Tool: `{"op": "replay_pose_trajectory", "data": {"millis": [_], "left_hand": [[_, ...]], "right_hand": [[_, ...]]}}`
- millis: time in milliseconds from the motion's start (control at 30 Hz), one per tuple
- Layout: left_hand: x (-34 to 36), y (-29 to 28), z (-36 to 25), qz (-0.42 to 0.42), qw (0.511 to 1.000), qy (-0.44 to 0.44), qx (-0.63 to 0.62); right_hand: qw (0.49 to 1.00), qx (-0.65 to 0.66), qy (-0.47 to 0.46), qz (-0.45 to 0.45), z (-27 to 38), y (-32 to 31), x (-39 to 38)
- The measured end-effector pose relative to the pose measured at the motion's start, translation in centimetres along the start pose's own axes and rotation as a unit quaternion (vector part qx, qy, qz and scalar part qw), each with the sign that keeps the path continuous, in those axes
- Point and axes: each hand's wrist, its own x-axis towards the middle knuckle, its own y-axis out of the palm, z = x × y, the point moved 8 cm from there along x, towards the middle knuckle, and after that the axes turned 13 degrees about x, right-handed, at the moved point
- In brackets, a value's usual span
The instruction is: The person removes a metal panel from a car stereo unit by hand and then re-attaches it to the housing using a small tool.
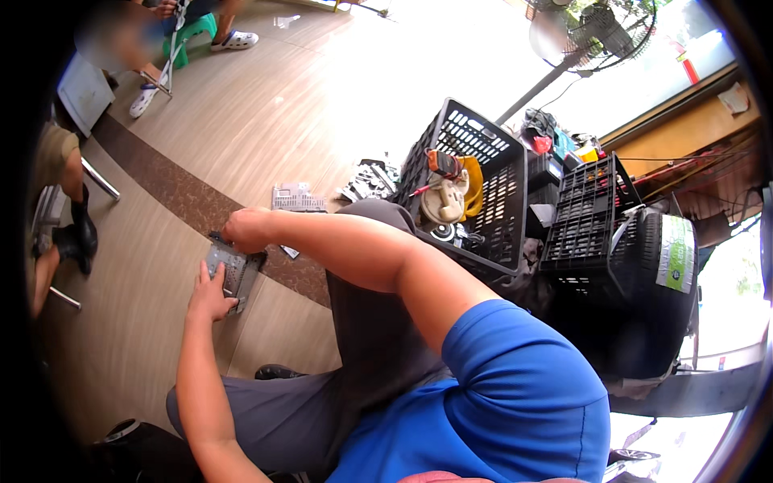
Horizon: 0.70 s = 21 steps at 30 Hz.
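On the tiled floor (153, 322), partly over the dark band (165, 181), lay the grey metal unit (233, 264), ahead of the person and to the left of the raised knee (380, 212). The left hand (211, 296) was spread open upon it, fingers across its face and thumb near its closer edge. The right hand (248, 229) was curled in at the far end; whether it gripped the unit or some small thing could not be told, as its own back hid the fingertips.

The unit looked stiff and fairly light, probably smooth enough to skid on tile unless steadied. Its thin rims might have been sharp or easily bent, so opposite long sides seemed the safest hold, with little pressure on the perforated face.

On the right, room was tight: a pale perforated plate (296, 196) lay just beyond the right wrist, with a heap of metal parts (370, 179) and a black crate (483, 125) farther along. Leftward there was more room to turn the unit, as far as the black boot (78, 229) and the metal chair leg (101, 179).
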Motion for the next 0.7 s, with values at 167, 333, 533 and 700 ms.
{"op": "replay_pose_trajectory", "data": {"millis": [167, 333, 533, 700], "left_hand": [[-0.1, 2.6, 0.5, 0.032, 0.999, -0.015, 0.023], [-0.7, 1.3, -1.1, 0.064, 0.998, -0.008, 0.023], [-1.0, 1.2, 0.5, 0.054, 0.998, -0.022, 0.018], [-0.3, 1.7, 0.8, 0.032, 0.999, -0.021, 0.015]], "right_hand": [[0.999, 0.011, 0.051, 0.002, 0.9, 0.6, -0.5], [0.999, 0.042, 0.018, -0.001, 1.1, -0.5, -1.6], [0.999, 0.027, 0.036, 0.013, 2.5, -0.7, -1.1], [0.997, 0.063, 0.047, 0.006, 1.6, -0.8, -1.3]]}}
